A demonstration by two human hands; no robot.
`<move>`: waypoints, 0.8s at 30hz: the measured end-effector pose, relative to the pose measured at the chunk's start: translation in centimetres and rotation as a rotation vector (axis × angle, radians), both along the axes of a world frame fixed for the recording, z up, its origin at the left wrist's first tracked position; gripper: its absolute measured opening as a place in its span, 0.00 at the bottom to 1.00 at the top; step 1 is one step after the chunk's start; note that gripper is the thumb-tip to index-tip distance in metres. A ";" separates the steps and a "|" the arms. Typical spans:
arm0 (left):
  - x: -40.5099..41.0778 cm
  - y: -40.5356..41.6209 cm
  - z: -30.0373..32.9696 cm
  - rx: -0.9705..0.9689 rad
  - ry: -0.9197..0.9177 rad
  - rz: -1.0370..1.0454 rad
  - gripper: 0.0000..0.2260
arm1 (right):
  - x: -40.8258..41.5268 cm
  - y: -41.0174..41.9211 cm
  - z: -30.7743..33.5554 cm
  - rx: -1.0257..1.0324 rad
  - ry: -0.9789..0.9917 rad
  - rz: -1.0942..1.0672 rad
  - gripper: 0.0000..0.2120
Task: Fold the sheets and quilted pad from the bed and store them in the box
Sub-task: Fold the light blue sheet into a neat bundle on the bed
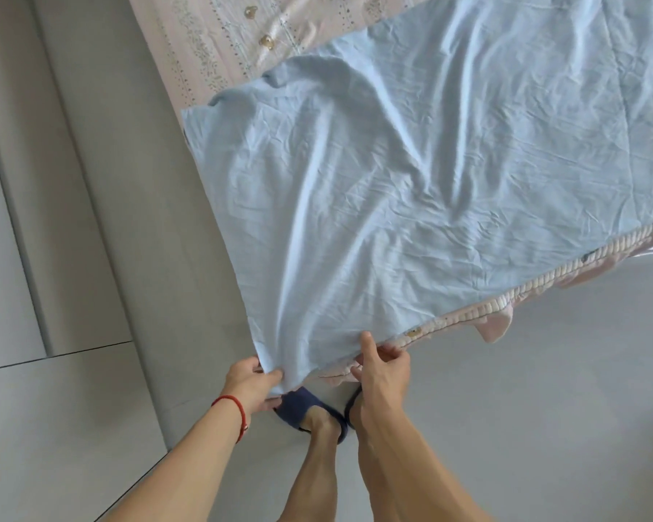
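A wrinkled light blue sheet (411,175) lies spread over the bed and fills most of the view. Under it is a pink patterned quilted pad (242,35), showing at the top left and along the near edge (506,295). My left hand (253,382), with a red string on its wrist, pinches the near corner of the blue sheet. My right hand (383,367) grips the near edge where the blue sheet meets the pink pad; which layer it holds is unclear. The box is not in view.
I stand at the corner of the bed in dark blue slippers (302,408) on a grey tiled floor (524,389). A grey wall or cabinet front (53,182) runs along the left side of the bed.
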State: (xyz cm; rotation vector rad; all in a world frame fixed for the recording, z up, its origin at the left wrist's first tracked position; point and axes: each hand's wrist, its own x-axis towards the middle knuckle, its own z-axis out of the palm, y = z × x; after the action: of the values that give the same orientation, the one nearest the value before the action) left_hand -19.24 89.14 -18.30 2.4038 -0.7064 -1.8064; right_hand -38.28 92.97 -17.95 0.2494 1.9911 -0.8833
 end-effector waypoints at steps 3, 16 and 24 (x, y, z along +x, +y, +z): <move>0.7 -1.0 1.6 0.131 -0.048 -0.162 0.08 | 0.5 -0.5 -0.1 0.023 -0.040 -0.005 0.22; 0.8 -14.7 11.3 -0.164 -0.490 -0.683 0.10 | 1.4 -4.1 5.2 0.073 -0.313 -0.019 0.22; 1.0 -36.1 8.9 -0.274 -0.479 -0.435 0.29 | 1.0 -6.5 3.8 0.169 -0.260 0.224 0.09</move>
State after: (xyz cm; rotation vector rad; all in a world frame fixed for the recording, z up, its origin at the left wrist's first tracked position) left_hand -18.22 53.00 -9.43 2.6446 -1.5085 -1.1080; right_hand -37.32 86.48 -14.17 0.2198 1.8090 -0.5135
